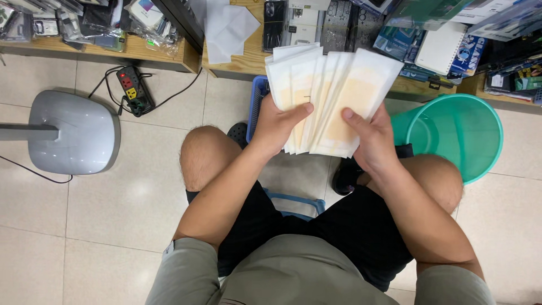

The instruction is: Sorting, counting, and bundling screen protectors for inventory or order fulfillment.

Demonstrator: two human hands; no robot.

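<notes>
While you sit on a low seat with your bare knees apart, both of your hands hold one fanned stack of white packets (327,90) up in front of you, above the tiled floor (113,209). Your left hand (276,127) grips the lower left of the fan, thumb pressed across the front of the packets. Your right hand (372,138) grips the lower right, its thumb lying on the front packet and the fingers hidden behind. Each packet is a flat, long, white sleeve with a pale yellowish panel showing through. The tops spread out toward the wooden surface (248,56) ahead of you.

Behind the fan, partly hidden, a blue plastic basket (257,101) stands on the floor against that surface. Just to the right of your right hand, a round green bucket (457,135) stands on the floor beside your right knee. On the surface lie white sheets of paper (226,28), a black phone (275,25) and many small boxed and bagged goods. A white spiral notebook (440,48) lies further right.

To your left, a black power strip (132,90) with coloured sockets lies on the floor, its cable looping away. Further left sits the grey base of a stand (73,133).
</notes>
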